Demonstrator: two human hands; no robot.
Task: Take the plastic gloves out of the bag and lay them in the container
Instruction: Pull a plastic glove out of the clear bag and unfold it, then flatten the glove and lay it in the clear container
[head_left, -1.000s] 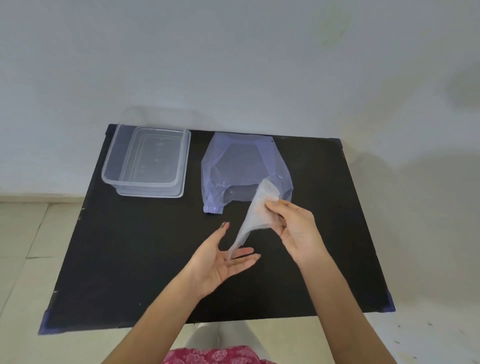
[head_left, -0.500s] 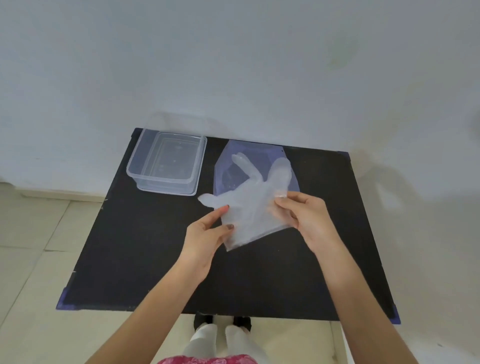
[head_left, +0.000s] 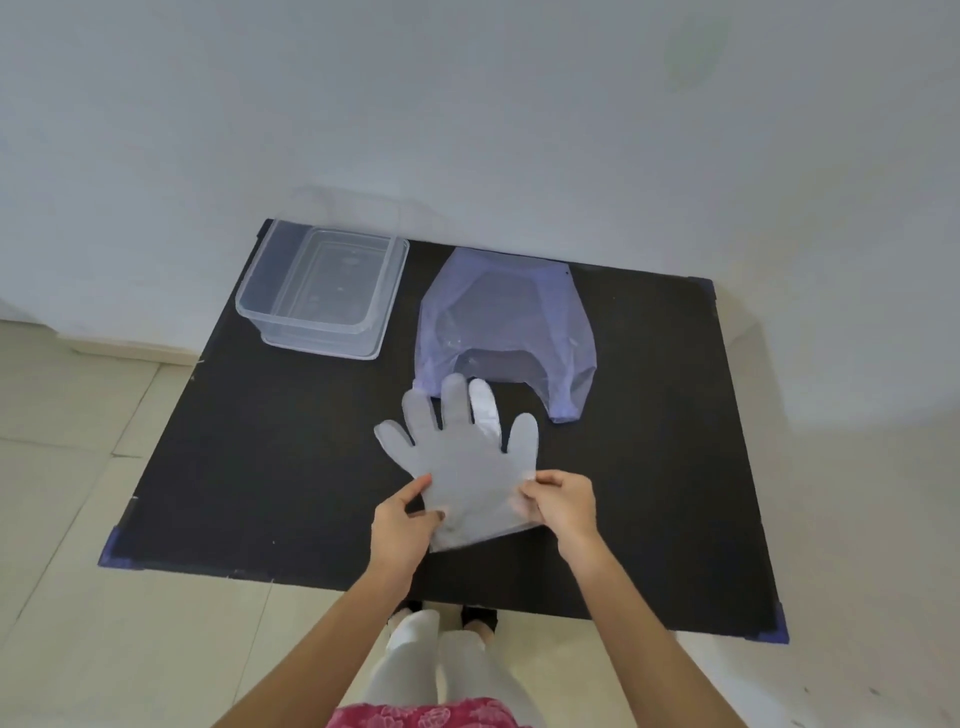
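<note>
Holding one plastic glove (head_left: 467, 467) spread flat by its cuff: our left hand (head_left: 402, 525) pinched the left cuff edge, our right hand (head_left: 558, 501) pinched the right edge. Glove's fingers pointed away from us, toward the bag (head_left: 506, 322), tips just overlapping the bag's near edge. Whether the glove touched the black worktop (head_left: 260, 441) or hung just above it, we couldn't tell. Bag lay flat at the far middle. Clear container (head_left: 322, 293) sat at the far left corner, beside the bag, apart from the glove.
</note>
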